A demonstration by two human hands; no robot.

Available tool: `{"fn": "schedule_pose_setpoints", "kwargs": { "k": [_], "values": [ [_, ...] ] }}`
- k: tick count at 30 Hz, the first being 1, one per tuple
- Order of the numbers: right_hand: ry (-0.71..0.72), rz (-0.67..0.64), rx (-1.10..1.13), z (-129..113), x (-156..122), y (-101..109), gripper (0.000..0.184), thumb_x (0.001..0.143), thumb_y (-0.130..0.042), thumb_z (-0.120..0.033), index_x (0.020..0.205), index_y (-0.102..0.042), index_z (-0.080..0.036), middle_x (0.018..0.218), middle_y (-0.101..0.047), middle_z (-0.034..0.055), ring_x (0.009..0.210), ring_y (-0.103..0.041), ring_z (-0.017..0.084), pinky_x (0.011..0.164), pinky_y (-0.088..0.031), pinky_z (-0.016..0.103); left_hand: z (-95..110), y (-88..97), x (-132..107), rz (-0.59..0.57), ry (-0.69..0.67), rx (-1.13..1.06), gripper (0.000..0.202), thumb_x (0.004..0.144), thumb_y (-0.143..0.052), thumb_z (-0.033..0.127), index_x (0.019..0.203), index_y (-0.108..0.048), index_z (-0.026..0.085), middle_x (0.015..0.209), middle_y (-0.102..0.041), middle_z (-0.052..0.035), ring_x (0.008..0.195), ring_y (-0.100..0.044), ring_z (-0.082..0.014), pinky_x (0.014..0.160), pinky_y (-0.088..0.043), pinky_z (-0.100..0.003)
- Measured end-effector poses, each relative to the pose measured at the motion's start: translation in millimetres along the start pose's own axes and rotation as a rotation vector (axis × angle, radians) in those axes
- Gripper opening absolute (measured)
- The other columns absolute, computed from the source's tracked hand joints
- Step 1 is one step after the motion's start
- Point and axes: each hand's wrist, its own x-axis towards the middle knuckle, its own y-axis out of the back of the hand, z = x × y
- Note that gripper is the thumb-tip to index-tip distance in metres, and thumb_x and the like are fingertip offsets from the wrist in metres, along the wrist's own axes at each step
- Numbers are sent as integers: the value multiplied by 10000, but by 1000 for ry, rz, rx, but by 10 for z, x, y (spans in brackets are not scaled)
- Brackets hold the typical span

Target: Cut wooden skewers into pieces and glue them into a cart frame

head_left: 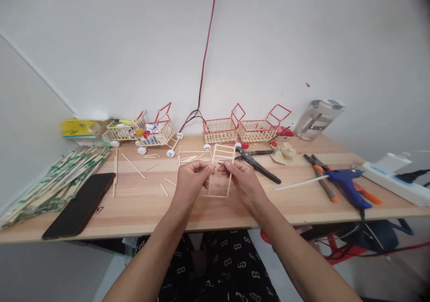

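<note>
Between my hands is a small ladder-like frame of wooden sticks (pixel 220 196), with several crossbars at its far end and an open near half. My left hand (pixel 193 176) pinches its left rail. On the opposite side, my right hand (pixel 244 176) has thumb and fingers closed at the right rail, near a short crossbar; whether the fingers hold a separate stick is hard to see. Just beyond lie loose cut sticks (pixel 195 157). Black-handled cutters (pixel 258 164) rest right of the frame.
Several miniature stick shopping carts (pixel 220 131) stand along the wall. Left are packed chopsticks (pixel 63 181) and a black phone (pixel 80 205). Rightward lie a blue glue gun (pixel 349 185), orange-handled pliers (pixel 324 183), a power strip (pixel 396 181), crumpled paper (pixel 284 153) and a jar (pixel 317 119).
</note>
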Motion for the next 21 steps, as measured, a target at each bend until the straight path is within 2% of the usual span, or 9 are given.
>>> {"fn": "schedule_pose_setpoints", "kwargs": {
  "k": [8,11,21],
  "values": [
    [-2,4,-33,-7,3,8,215,756,-721,-381,843,-760,-189,769,-717,43,744,-580,159,770,-418,307,53,-6,-6,-1,34,-7,264,644,-769,368,697,-693,122,634,-616,-12,462,-477,-58,411,-424,-173],
    [-6,13,-60,-4,3,13,218,753,-721,-392,817,-758,-187,783,-722,50,753,-588,166,764,-419,310,72,-1,-5,-5,48,-10,260,633,-775,363,667,-684,122,595,-582,1,460,-471,-60,408,-426,-174],
    [-1,-13,-45,16,3,11,265,749,-719,-437,815,-750,-183,807,-720,56,736,-577,159,750,-422,301,78,11,-15,-1,21,-7,261,645,-775,368,674,-688,123,549,-542,23,439,-461,-55,423,-413,-181]
  ]
}}
